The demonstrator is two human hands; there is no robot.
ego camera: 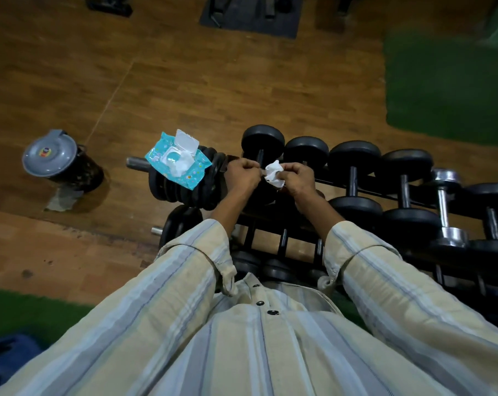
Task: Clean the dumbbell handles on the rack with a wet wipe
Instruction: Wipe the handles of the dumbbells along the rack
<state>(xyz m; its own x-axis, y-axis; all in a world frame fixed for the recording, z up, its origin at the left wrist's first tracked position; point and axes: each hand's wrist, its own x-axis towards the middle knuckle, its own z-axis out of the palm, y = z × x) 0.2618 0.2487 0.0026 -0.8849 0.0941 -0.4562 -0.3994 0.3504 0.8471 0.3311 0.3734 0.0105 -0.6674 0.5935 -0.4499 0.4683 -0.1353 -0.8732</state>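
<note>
Fingers of both hands are curled: the right hand (298, 178) pinches a crumpled white wet wipe (274, 173), and the left hand (241, 175) is closed in a fist, its fingertips meeting the wipe's left edge; whether it grips the wipe or something small beside it cannot be told. Both hands hover just above the black metal dumbbell rack (365, 187), at the frame's centre.

Item: black round-headed dumbbell with dark handle (262, 144), directly behind the hands at 12 o'clock, on the rack's upper tier. To 3 o'clock of it stands a row of similar black dumbbells (353, 178), then one chrome dumbbell with shiny steel handle (445, 207). A lower tier of black dumbbells shows beneath the wrists.

Item: stack of black round weight plates on a steel bar (179, 184), at 9 o'clock of the hands, just beside the rack's left end.

Item: turquoise soft wet-wipe packet with printed pattern (175, 161), lying on top of the plates; its white plastic flip lid (186, 141) stands open and a white wipe protrudes. Print on the packet is too blurred to read.

Item: dark cylindrical bin with grey domed lid (60, 162), on the brown wooden plank floor (185, 81) at 9 o'clock, well apart from the rack. A small round label sits on the lid; wording illegible.

Item: green mat (448, 87), at 2 o'clock on the floor.

Item: cream and blue striped buttoned shirt (242, 338), sleeves reaching the forearms.
</note>
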